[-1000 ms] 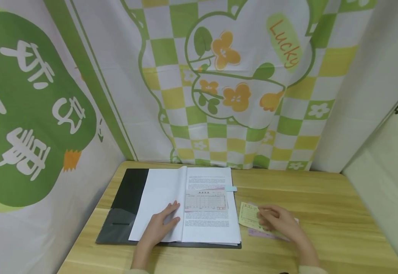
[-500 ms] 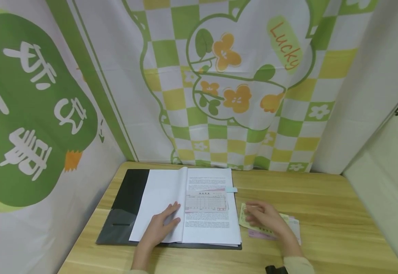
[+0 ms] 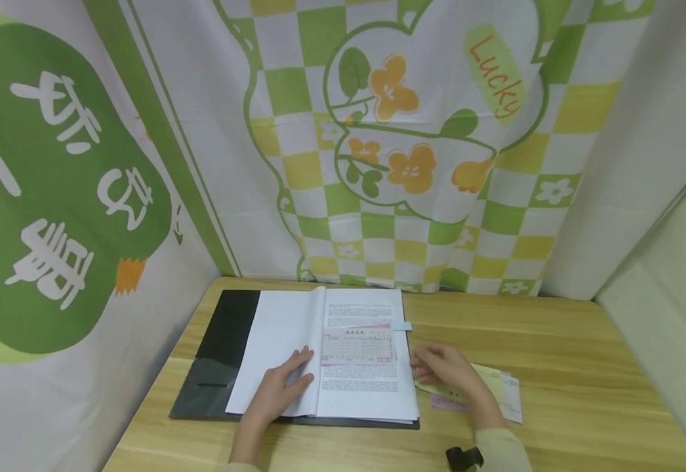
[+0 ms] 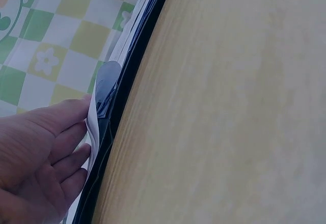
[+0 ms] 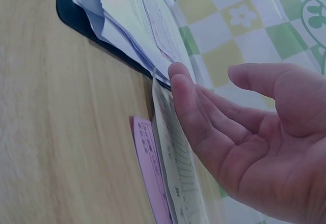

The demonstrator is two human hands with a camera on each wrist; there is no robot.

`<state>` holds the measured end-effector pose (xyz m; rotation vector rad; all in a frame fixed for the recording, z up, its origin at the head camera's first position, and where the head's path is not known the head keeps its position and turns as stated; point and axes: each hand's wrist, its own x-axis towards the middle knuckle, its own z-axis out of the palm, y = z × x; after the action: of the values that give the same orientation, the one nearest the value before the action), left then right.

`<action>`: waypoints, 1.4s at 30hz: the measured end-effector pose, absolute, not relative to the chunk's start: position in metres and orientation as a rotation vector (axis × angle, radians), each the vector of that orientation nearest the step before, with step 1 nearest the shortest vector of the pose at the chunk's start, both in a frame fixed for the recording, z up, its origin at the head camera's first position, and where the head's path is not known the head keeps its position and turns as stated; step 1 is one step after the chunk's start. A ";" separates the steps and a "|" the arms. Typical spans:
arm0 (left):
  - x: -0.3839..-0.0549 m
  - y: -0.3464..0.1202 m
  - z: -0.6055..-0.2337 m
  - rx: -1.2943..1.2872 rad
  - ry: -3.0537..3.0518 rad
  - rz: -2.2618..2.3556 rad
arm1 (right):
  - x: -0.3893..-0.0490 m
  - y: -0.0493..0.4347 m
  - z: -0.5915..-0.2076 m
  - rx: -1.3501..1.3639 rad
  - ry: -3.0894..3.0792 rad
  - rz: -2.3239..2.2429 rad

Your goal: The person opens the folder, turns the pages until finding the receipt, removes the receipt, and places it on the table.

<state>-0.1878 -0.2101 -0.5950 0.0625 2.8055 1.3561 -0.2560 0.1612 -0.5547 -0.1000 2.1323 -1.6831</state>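
Note:
A black folder (image 3: 216,367) lies spread on the table, holding a stack of white pages (image 3: 278,314). My left hand (image 3: 281,390) rests on the left page beside the central fold, fingers extended. On the printed right page (image 3: 366,410) lies a pink-edged slip with a table grid (image 3: 357,346). My right hand (image 3: 446,368) is at that page's right edge, over a yellow slip (image 3: 487,375) that it partly covers. In the right wrist view its thumb stands apart from loosely bent fingers (image 5: 183,96), and the fingertips overlap the page edge. Nothing shows between them.
Under the yellow slip, a purple slip (image 3: 446,402) and a white slip (image 3: 513,400) stick out on the wooden table (image 3: 567,367). A light blue tab (image 3: 402,326) juts from the right page. Patterned cloth (image 3: 408,249) hangs along the table's back edge.
My right hand has moved left across the yellow slip to the page edge, uncovering the slips' right ends. My left hand has stayed on the left page.

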 end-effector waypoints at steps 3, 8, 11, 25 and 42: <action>-0.189 -0.209 -0.594 0.065 2.813 1.345 | -0.258 0.159 -0.555 -0.102 2.111 -1.683; -0.189 -0.208 -0.596 0.053 2.813 1.333 | -0.258 0.150 -0.555 -0.039 2.094 -1.676; -0.188 -0.210 -0.595 0.048 2.821 1.328 | -0.260 0.145 -0.555 -0.030 2.067 -1.692; -0.188 -0.210 -0.598 0.034 2.806 1.347 | -0.272 0.130 -0.552 0.009 2.127 -1.617; -0.188 -0.211 -0.597 0.027 2.801 1.356 | -0.278 0.127 -0.558 -0.011 2.156 -1.557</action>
<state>-0.1882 -0.2106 -0.5975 0.0269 2.8011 1.3562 -0.2775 0.1268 -0.5579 -0.0112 2.1562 -1.5568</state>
